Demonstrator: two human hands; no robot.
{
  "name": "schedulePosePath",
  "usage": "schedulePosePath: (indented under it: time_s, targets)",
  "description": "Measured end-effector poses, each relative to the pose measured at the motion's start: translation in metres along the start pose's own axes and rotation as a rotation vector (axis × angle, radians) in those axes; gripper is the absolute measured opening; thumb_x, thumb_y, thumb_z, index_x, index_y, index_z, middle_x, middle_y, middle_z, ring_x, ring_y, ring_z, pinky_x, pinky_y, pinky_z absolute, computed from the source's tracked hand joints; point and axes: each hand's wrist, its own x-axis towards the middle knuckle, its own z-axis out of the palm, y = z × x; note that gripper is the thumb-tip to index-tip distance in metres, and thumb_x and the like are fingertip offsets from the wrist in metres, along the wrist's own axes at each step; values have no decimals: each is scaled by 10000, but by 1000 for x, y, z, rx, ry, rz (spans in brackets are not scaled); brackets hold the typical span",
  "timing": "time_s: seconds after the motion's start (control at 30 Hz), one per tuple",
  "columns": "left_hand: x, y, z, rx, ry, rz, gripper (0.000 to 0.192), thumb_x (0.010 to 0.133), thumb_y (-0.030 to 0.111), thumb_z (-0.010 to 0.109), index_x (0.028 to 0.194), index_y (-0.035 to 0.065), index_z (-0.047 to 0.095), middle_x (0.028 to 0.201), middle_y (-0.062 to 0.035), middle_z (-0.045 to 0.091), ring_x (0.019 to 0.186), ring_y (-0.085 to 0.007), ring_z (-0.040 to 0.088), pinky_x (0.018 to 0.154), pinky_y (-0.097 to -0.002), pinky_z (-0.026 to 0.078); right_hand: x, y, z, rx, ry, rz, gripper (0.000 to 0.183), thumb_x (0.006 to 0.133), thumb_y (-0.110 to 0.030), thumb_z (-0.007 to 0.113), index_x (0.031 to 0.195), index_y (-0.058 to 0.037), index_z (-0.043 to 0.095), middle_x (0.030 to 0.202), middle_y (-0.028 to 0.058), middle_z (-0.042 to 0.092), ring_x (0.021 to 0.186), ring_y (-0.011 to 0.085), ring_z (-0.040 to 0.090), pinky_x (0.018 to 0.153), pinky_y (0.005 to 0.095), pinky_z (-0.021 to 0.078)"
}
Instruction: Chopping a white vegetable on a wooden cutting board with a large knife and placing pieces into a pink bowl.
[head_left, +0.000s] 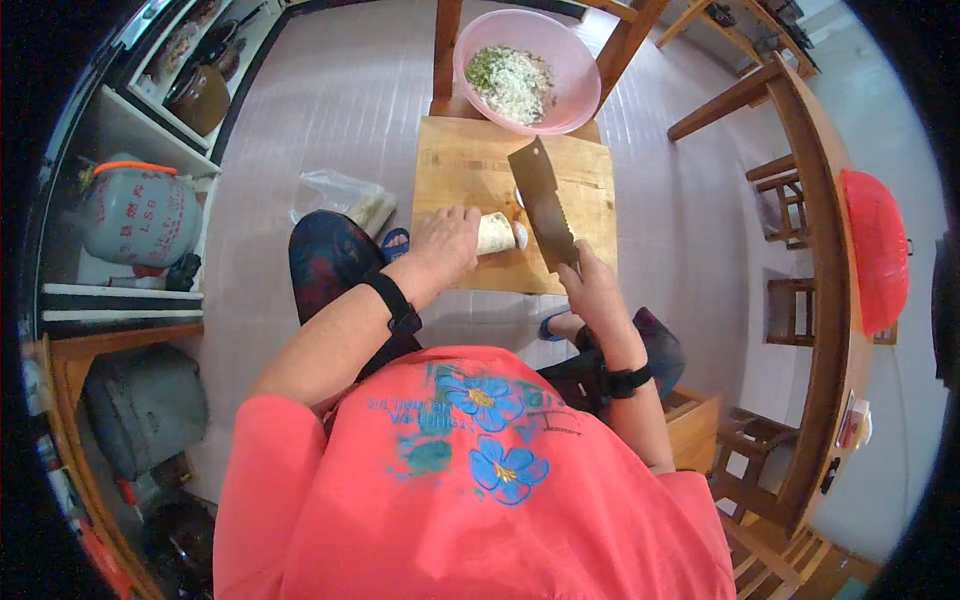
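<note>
My left hand (444, 244) presses down on a thick, pale root vegetable (496, 233) that lies on a wooden cutting board (465, 161). A thin white slice (520, 235) stands at its cut end. In my right hand (592, 289) is the handle of a cleaver (543, 204), its broad blade slanting up and away over the board, just right of the root. Part of another white piece shows at the blade's left edge. Beyond the board sits a pink plastic bowl (581, 90) holding chopped green and white food (514, 84).
A clear plastic bag (345, 199) with pale contents lies on the floor left of the board. At the left, shelves hold a grey gas cylinder (142, 217) and a brown jar (199, 101). A wooden table (814, 300) with a red plastic cover (874, 251) stands at the right.
</note>
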Motion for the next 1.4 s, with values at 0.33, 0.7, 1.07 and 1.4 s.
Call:
schedulePosePath:
  time_s: [0.33, 0.7, 1.07, 1.4]
  targets:
    - [-6, -9, -17, 24, 13, -3, 451, 700, 117, 784, 1059, 3, 535, 1031, -209, 627, 999, -394, 629, 853, -488, 514, -3, -20, 5, 114, -57, 14, 309, 931, -206, 606, 1145, 9, 544, 849, 304, 662, 861, 489, 649, 748, 563, 495]
    - [4, 1, -17, -52, 19, -22, 503, 687, 126, 813, 1083, 1, 531, 1082, -223, 615, 1043, -404, 603, 879, -496, 496, -5, 12, 3, 41, 7, -6, 349, 923, -215, 608, 1186, 6, 548, 959, 331, 658, 942, 513, 625, 800, 558, 489]
    - [7, 0, 3, -108, 105, 93, 590, 698, 228, 869, 1124, -22, 547, 1106, -222, 557, 1066, -420, 560, 909, -499, 470, -22, -15, -2, 53, -6, -9, 320, 925, -200, 613, 1154, 11, 539, 900, 323, 661, 890, 521, 626, 771, 586, 479]
    - [4, 4, 15, -126, 106, 72, 531, 778, 282, 811, 1145, -34, 593, 1093, -249, 594, 1065, -437, 592, 915, -512, 478, -47, -33, -14, 24, -22, -17, 282, 937, -195, 614, 1121, 3, 531, 849, 306, 669, 827, 510, 642, 726, 585, 486]
